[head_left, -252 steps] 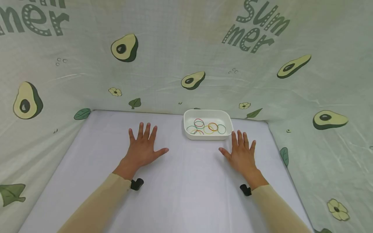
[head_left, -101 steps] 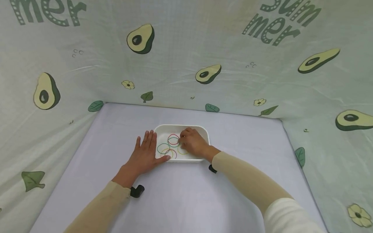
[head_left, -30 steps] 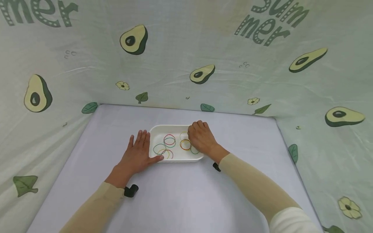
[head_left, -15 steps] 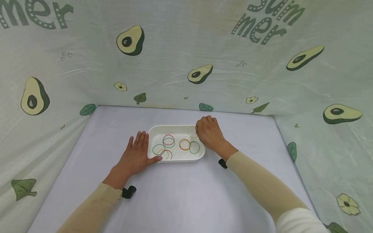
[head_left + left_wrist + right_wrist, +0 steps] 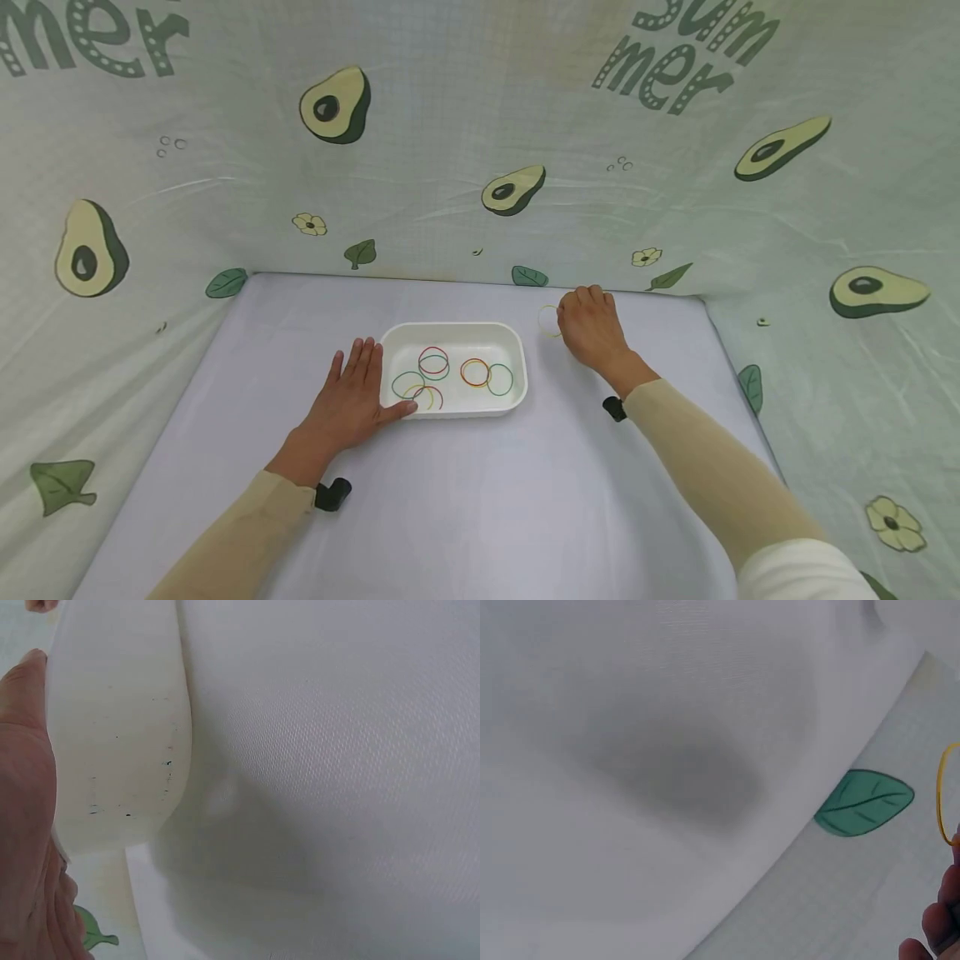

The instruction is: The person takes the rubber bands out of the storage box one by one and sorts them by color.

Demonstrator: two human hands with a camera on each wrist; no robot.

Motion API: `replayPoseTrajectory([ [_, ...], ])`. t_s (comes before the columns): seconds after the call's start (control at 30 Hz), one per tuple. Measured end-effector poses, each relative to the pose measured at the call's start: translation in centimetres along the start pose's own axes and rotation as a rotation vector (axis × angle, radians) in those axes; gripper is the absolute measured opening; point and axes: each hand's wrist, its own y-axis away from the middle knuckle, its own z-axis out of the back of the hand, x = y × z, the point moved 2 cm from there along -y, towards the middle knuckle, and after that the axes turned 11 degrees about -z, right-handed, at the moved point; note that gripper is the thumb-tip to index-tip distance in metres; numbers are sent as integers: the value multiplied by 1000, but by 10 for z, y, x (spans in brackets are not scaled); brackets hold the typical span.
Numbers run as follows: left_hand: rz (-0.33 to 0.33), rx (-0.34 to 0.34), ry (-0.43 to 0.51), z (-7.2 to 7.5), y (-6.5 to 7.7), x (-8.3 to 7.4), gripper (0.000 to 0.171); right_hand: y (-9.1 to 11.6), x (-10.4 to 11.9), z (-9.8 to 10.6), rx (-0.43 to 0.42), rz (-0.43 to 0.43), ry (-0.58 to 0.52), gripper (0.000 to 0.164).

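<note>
In the head view a white tray [image 5: 453, 324] lies on the table, holding several thin red, green and yellow rubber bands, such as a green rubber band [image 5: 512, 379] at its right end. My left hand [image 5: 347, 404] lies with straight fingers along the tray's left side, its thumb at the near rim. To the right of the tray and above the table, my right hand [image 5: 592, 329] pinches a yellow rubber band [image 5: 538, 319]. The right wrist view shows part of that yellow band [image 5: 939, 795] beside curled fingertips at the right edge.
A white cloth [image 5: 480, 500] covers the table. Behind and at both sides hangs a pale curtain [image 5: 420, 167] printed with avocados and leaves. A black wrist camera [image 5: 332, 495] sits on the left wrist, and another camera [image 5: 614, 408] on the right.
The right hand has lifted the yellow rubber band out of the tray and carried it rightward past the rim. Earlier the tray moved left and nearer; the left hand now stays beside it.
</note>
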Motion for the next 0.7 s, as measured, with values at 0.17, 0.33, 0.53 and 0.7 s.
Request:
replayPoseTrajectory([
  [0.17, 5, 1, 0, 1, -1, -1, 119, 5, -12, -13, 72, -49, 6, 19],
  [0.33, 7, -1, 0, 1, -1, -1, 118, 6, -16, -33, 143, -84, 14, 20],
  [0.53, 10, 0, 0, 0, -1, 0, 117, 5, -17, -50, 205, -85, 29, 22],
  [0.7, 8, 4, 3, -1, -2, -1, 119, 4, -17, -60, 242, -86, 53, 22],
])
